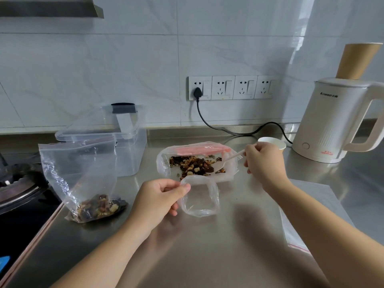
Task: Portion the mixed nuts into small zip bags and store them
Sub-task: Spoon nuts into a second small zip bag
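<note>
My left hand (160, 196) is pinching the empty small zip bag (200, 196) open, mouth facing the nut bag (197, 161) just behind it. My right hand (262, 161) is gripping the spoon (224, 161), reaching into the nuts from that bag's right.

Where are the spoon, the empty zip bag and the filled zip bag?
spoon (232, 157): head view, on its clear handle.
empty zip bag (200, 196): head view, on its open mouth.
filled zip bag (97, 206): head view, on its nuts.
</note>
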